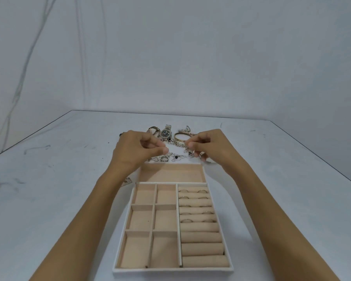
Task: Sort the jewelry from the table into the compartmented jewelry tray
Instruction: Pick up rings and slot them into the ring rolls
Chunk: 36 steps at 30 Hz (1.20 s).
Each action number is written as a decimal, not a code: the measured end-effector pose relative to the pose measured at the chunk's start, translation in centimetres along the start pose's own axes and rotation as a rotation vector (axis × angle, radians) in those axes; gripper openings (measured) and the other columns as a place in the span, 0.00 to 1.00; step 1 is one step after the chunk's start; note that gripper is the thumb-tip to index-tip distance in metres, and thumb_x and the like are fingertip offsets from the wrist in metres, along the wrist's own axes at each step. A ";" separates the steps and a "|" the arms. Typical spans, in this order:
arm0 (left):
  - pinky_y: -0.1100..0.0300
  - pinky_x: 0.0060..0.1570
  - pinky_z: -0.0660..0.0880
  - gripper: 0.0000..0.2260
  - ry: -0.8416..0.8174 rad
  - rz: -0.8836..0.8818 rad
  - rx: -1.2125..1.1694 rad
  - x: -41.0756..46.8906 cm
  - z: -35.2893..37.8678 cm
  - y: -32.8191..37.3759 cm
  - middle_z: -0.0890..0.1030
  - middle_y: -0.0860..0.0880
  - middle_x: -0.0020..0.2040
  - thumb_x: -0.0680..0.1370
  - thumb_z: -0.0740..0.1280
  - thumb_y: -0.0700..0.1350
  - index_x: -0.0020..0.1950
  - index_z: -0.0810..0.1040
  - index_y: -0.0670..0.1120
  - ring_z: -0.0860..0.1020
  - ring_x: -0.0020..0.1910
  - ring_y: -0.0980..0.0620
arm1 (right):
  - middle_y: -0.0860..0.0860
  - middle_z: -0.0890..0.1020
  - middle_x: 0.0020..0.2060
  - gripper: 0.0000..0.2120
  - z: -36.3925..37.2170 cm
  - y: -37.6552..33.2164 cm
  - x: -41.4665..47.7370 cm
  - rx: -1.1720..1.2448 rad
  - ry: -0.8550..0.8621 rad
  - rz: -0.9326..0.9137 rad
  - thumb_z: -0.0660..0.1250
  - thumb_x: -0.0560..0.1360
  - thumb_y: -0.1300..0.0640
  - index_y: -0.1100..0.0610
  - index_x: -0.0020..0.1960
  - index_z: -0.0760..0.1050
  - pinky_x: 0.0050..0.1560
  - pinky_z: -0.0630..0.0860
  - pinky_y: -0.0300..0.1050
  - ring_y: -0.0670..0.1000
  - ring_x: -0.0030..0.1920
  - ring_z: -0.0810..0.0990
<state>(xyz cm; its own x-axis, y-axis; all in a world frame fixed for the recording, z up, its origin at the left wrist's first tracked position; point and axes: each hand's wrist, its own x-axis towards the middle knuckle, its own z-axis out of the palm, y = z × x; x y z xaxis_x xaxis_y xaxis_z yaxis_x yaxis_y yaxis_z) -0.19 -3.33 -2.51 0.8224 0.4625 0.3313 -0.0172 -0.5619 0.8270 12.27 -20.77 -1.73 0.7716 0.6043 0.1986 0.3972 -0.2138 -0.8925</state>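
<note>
A beige jewelry tray (pixel 133 194) lies in front of me, with square compartments on the left, a wide compartment at the back and ring rolls (pixel 201 238) on the right. Several rings (pixel 203 191) sit in the back rolls. Behind the tray lies a heap of jewelry: a dark-faced watch (pixel 165 133), a gold bangle (pixel 180 136), a ring (pixel 164 158) and thin chains (pixel 178 146). My left hand (pixel 136 149) pinches something small at its fingertips, too small to name. My right hand (pixel 209 147) pinches a chain above the heap.
The white table (pixel 59 179) spreads wide on both sides of the tray, with faint scuff marks. A small object (pixel 127 181) peeks out beside my left forearm at the tray's left back corner. The table's far edge meets a pale wall.
</note>
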 end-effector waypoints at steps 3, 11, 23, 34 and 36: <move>0.52 0.52 0.80 0.07 -0.028 -0.012 -0.036 -1.6 0.1 0.1 0.85 0.51 0.36 0.65 0.80 0.48 0.39 0.85 0.51 0.84 0.40 0.52 | 0.49 0.83 0.37 0.06 -0.1 -0.3 -2.0 0.041 -0.038 0.009 0.69 0.74 0.66 0.66 0.50 0.82 0.26 0.71 0.34 0.47 0.30 0.77; 0.75 0.39 0.71 0.04 -0.066 0.088 -0.114 -5.8 1.1 1.7 0.84 0.54 0.34 0.68 0.78 0.41 0.39 0.84 0.48 0.78 0.34 0.64 | 0.49 0.83 0.32 0.06 0.2 -0.4 -7.7 0.108 -0.002 -0.066 0.70 0.74 0.65 0.63 0.50 0.83 0.29 0.71 0.34 0.46 0.31 0.78; 0.68 0.35 0.74 0.03 -0.076 0.033 -0.266 -11.9 0.3 2.5 0.83 0.52 0.35 0.68 0.77 0.40 0.40 0.85 0.43 0.78 0.37 0.61 | 0.48 0.83 0.40 0.04 0.6 1.1 -14.9 -0.013 0.079 -0.268 0.71 0.74 0.61 0.56 0.46 0.84 0.36 0.68 0.32 0.49 0.40 0.79; 0.73 0.39 0.72 0.04 -0.052 0.046 -0.207 -12.3 0.4 2.6 0.84 0.52 0.37 0.69 0.77 0.41 0.40 0.85 0.44 0.78 0.38 0.62 | 0.43 0.83 0.39 0.04 0.8 2.7 -16.5 -0.381 0.163 -0.484 0.71 0.72 0.57 0.52 0.45 0.84 0.40 0.70 0.35 0.44 0.41 0.78; 0.72 0.38 0.72 0.04 -0.051 0.050 -0.205 -12.3 0.4 2.5 0.83 0.51 0.36 0.69 0.77 0.42 0.41 0.85 0.43 0.78 0.38 0.62 | 0.43 0.82 0.39 0.04 0.8 2.9 -16.6 -0.413 0.178 -0.535 0.71 0.72 0.57 0.52 0.45 0.84 0.40 0.72 0.38 0.45 0.42 0.77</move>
<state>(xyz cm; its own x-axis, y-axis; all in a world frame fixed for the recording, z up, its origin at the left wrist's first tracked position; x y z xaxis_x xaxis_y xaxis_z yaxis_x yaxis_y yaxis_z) -10.10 -10.73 -4.68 0.8454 0.3994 0.3547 -0.1692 -0.4296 0.8870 0.22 -30.79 -7.95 0.4728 0.5805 0.6629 0.8747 -0.2178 -0.4331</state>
